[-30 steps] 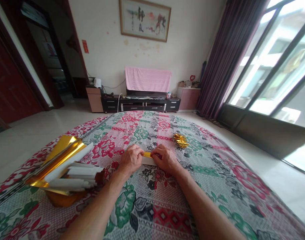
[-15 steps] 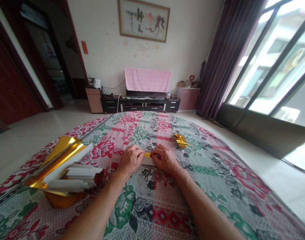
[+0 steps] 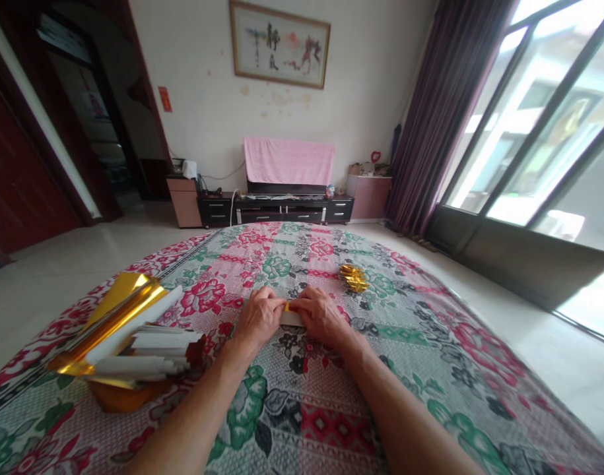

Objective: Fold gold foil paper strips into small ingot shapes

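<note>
Both hands meet over a small sheet of gold-and-white foil paper (image 3: 292, 319) near the middle of the cloth-covered table (image 3: 276, 369). My left hand (image 3: 262, 315) pinches the sheet's left end, fingers closed. On the other end, my right hand (image 3: 321, 313) is closed too, its thumb and fingertips close to the left ones. A narrow gold strip shows between the fingertips, with the white side below it. Most of the sheet is hidden under the hands. Just beyond my right hand lies a shiny folded gold foil piece (image 3: 354, 278).
At the left stands a gold container (image 3: 126, 396) holding white folded paper strips (image 3: 158, 346) and a gold foil roll (image 3: 118, 320). A floral cloth covers the round table. Across the room is a black TV cabinet (image 3: 262, 214) below a pink cloth (image 3: 289, 160).
My right hand's fingertips have moved left toward my left hand, so less gold shows between them. The view has shifted slightly; the other things stay in place.
</note>
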Demonstrator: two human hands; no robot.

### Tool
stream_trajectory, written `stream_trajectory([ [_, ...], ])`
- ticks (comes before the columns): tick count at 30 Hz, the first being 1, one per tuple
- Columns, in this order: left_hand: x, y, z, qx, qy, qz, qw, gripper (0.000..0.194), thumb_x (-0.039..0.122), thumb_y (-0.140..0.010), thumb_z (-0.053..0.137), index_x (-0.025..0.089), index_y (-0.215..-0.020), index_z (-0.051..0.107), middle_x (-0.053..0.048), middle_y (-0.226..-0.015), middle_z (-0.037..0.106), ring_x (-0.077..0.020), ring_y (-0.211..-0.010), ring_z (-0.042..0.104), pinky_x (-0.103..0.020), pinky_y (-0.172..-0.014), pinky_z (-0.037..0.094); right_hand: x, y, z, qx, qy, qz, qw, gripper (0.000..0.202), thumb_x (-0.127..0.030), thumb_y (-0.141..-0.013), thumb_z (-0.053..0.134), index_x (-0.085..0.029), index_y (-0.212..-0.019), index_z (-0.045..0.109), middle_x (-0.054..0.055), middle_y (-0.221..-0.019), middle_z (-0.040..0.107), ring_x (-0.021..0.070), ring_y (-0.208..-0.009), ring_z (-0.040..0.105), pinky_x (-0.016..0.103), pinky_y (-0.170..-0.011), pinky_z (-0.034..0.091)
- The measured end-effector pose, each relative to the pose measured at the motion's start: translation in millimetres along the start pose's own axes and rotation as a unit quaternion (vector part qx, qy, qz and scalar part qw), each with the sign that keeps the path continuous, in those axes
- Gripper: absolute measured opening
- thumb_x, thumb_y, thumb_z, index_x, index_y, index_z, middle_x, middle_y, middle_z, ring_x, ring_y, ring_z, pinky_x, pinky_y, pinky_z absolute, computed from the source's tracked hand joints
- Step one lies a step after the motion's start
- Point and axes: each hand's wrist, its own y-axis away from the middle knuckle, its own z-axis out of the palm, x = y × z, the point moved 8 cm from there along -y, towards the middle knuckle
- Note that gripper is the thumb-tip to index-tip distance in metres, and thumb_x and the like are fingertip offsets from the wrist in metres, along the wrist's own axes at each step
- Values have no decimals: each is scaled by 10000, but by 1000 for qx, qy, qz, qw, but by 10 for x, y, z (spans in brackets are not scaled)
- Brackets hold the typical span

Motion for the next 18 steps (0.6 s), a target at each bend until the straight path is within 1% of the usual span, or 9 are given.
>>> stream_trajectory([
  [3, 17, 1, -20, -6, -13, 1, 1000, 230, 243, -827, 477, 250, -839, 707, -47, -801, 543, -161, -803, 486, -288, -774, 388, -23, 8, 30, -9, 19, 12, 1000, 320, -127, -841, 443, -261, -1063, 630, 45, -901, 535, 151, -817, 465, 278, -765, 346],
  [6, 2, 2, -39, -4, -21, -9, 1000, 235, 265, -827, 478, 264, -857, 712, -50, -818, 547, -169, -814, 477, -293, -774, 379, -17, 19, 37, -13, 34, 22, 999, 342, -117, -828, 453, -271, -1077, 630, 46, -911, 527, 151, -819, 460, 278, -769, 341],
  [9, -37, 0, -30, -2, -30, -22, 999, 235, 285, -820, 485, 279, -876, 713, -49, -831, 550, -174, -816, 469, -299, -775, 372, 33, 41, -2, -7, 29, 25, 999, 326, -132, -828, 460, -272, -1048, 656, 41, -879, 530, 145, -800, 465, 273, -765, 344],
  [12, -69, -4, 1, -8, -35, -29, 999, 233, 289, -810, 490, 286, -872, 715, -47, -838, 552, -173, -802, 465, -303, -769, 366, 146, 79, -65, 2, 24, 39, 999, 309, -131, -800, 489, -281, -979, 692, 34, -871, 547, 139, -788, 483, 277, -780, 348],
  [15, -79, -6, 16, -16, -37, -31, 999, 232, 292, -807, 490, 285, -846, 719, -46, -845, 554, -170, -792, 461, -301, -761, 361, 276, 118, -130, 10, 18, 62, 998, 318, -104, -761, 500, -285, -913, 713, 22, -862, 569, 132, -792, 507, 275, -809, 350],
  [18, -64, -4, 6, -19, -36, -28, 999, 242, 282, -813, 479, 275, -819, 721, -45, -849, 554, -165, -790, 460, -293, -761, 359, 380, 140, -192, 21, 11, 100, 995, 335, -63, -733, 471, -258, -818, 729, 19, -807, 588, 132, -783, 522, 251, -784, 371],
])
